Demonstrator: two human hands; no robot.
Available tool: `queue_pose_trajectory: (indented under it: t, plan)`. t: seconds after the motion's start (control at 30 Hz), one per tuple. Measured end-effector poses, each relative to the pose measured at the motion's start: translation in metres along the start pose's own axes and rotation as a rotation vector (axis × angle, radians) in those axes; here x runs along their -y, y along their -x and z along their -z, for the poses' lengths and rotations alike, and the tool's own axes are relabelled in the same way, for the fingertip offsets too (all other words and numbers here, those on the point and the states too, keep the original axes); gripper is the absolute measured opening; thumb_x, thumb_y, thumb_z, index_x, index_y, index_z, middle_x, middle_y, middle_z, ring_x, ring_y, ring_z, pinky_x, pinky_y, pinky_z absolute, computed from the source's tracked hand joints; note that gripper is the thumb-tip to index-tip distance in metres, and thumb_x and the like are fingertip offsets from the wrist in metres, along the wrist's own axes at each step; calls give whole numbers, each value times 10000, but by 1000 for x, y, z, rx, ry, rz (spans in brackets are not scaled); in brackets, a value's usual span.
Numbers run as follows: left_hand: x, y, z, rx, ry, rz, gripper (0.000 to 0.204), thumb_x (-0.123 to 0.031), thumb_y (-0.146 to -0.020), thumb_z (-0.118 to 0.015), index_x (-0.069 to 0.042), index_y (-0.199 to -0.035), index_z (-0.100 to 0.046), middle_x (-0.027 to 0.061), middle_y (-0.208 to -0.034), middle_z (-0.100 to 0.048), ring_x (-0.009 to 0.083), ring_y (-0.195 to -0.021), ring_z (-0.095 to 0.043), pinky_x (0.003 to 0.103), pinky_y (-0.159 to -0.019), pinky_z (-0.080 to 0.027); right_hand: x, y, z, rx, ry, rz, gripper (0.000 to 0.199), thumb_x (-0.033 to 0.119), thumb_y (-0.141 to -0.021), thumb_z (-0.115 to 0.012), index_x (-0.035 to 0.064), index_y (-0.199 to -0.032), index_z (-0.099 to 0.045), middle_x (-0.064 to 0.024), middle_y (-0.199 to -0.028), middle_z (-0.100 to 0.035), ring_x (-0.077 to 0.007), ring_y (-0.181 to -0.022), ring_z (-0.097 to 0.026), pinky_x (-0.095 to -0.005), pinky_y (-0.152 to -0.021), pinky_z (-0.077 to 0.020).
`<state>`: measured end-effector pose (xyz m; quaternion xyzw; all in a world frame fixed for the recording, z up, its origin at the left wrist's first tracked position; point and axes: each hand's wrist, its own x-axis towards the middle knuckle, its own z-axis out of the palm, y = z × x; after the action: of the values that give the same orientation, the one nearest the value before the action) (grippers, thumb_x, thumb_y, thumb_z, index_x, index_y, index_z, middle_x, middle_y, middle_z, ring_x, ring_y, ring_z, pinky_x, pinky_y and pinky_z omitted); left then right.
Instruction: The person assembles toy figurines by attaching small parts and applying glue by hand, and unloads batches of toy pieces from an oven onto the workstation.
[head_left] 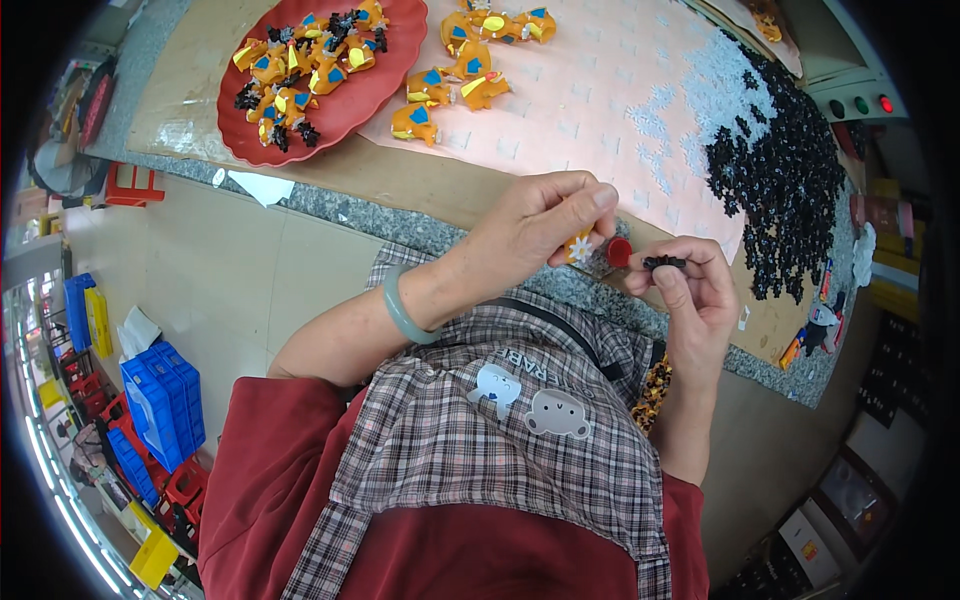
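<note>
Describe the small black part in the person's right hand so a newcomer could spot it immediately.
Start at the big heap of black parts at the table's right end, then drop toward the person's chest. The black part sits pinched atop the right hand, alone, beside a small red piece.

A toy-assembly workshop; orange toy figures (455, 75) heaped on the bench (420, 185); stacked plastic crates (160, 405) alongside.

Glossy plastic red tray (345, 125), speckled stone counter (400, 222), checked cloth apron (480, 440), smooth jade-like bangle (403, 310).
</note>
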<state>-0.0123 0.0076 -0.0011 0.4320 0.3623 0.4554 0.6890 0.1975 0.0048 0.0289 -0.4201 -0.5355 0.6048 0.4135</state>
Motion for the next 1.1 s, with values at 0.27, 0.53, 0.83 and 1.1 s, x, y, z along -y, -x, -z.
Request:
queue_pose_trajectory:
  t: [0.27,0.53,0.83,1.1]
  plan:
    - [5,-1,-7,-63,-89,-69,321,-314,-1021,-536,-56,-847,-614,-22,-710,-563,11,-600,-455,175,-500,-336,-3,4,-28,1,460,246,145,-6,-878,-671,-32,-1019,-646,-131,-895,-708,-182,-730,-696,-279,-652,-554]
    - [-1,2,-8,-111,-126,23,309,-306,-1007,-560,-55,-841,-632,-35,-694,-568,3,-569,-442,181,-463,-332,-6,7,-30,31,770,449,212,10,-801,-751,-1,-996,-667,-124,-866,-703,-257,-733,-705,-316,-641,-550]
    - [6,1,-8,-128,-220,0,304,-291,-1004,-561,-37,-863,-649,-26,-717,-595,13,-597,-470,189,-483,-362,-5,3,-31,62,898,615,253,-3,-768,-759,-1,-1000,-658,-127,-869,-694,-281,-740,-693,-347,-634,-550]
    - [-6,4,-13,-197,-391,-89,255,-226,-970,-612,8,-882,-665,-5,-645,-585,30,-581,-473,227,-494,-378,0,6,-29,152,1096,619,317,3,-767,-734,-33,-1061,-621,-143,-813,-638,-281,-655,-649,-361,-568,-534]
